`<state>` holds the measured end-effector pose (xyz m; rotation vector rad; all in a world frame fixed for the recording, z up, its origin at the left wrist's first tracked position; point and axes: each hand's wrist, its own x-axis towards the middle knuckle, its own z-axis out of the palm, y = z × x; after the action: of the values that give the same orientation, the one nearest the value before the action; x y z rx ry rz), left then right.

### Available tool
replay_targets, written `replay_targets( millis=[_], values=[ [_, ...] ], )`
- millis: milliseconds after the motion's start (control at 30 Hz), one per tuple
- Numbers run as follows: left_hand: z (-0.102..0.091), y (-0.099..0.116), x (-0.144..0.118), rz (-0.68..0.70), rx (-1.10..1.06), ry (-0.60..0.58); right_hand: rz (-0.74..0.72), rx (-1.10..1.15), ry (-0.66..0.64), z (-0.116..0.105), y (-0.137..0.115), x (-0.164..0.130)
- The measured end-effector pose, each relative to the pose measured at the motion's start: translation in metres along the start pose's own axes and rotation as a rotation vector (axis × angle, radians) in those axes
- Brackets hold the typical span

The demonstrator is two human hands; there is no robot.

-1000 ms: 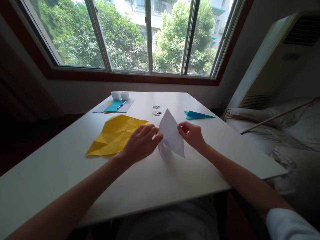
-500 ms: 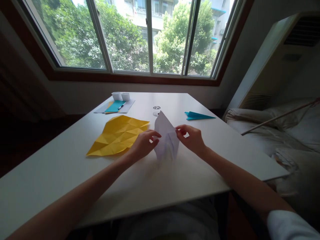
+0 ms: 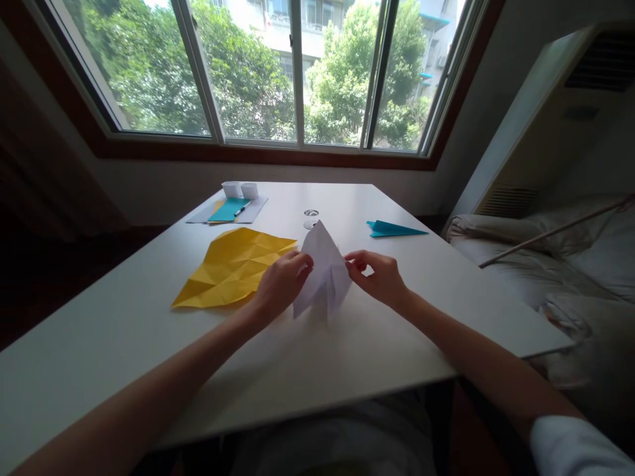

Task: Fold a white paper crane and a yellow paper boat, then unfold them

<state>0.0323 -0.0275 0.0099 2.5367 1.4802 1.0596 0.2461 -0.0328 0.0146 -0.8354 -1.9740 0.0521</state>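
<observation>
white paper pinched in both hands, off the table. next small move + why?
Probably lower the white folded paper onto the white table and press its crease: left hand and right hand pinch opposite edges, and its flaps stand splayed, not flat.

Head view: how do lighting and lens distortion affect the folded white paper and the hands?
Head view: strong window backlight leaves the room edges dark; the folded white paper is dim but readable, pinched between left hand and right hand; the wide lens bows the window frame; the white table shows soft shadows.

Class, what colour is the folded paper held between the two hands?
White: the folded paper, seen in the head view.
</observation>
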Motion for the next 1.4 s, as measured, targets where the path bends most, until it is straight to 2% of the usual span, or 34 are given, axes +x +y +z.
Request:
replay_targets(
  millis=[100,233,300,433,567,733,867,933,1000,1133,1233,1400],
  values=[
    [-0.003,0.003,-0.001,-0.011,-0.016,0.052,0.022,0.032,0.0,0.0,-0.002,-0.001],
    [-0.007,0.003,0.0,-0.182,-0.048,0.093,0.166,0.064,0.049,-0.001,-0.002,0.002],
    [-0.008,-0.001,0.001,-0.272,-0.147,0.08,0.243,0.098,0.061,-0.001,0.002,0.004],
    [-0.007,-0.012,0.004,-0.395,-0.481,0.005,0.34,0.194,0.044,0.001,0.014,0.005],
    [-0.004,-0.016,0.005,-0.394,-0.655,-0.151,0.371,0.308,-0.009,0.005,0.021,0.003],
    [-0.003,-0.015,0.004,-0.446,-0.834,-0.178,0.346,0.439,-0.065,0.005,0.015,0.003],
    [-0.005,-0.019,0.006,-0.702,-1.119,-0.138,0.309,0.47,-0.036,0.003,0.012,0.004],
    [-0.004,-0.021,0.008,-0.846,-1.234,-0.099,0.263,0.405,-0.033,0.002,0.012,0.003],
    [-0.003,-0.023,0.01,-0.922,-1.309,-0.08,0.194,0.301,-0.062,0.002,0.013,0.002],
    [-0.002,-0.024,0.01,-0.931,-1.372,-0.094,0.024,0.081,-0.101,0.004,0.015,0.001],
    [-0.004,-0.02,0.009,-0.902,-1.38,-0.177,-0.051,-0.042,-0.084,0.006,0.017,0.001],
    [-0.008,-0.015,0.006,-0.83,-1.304,-0.308,-0.099,-0.053,-0.051,0.003,0.019,0.003]
  ],
)
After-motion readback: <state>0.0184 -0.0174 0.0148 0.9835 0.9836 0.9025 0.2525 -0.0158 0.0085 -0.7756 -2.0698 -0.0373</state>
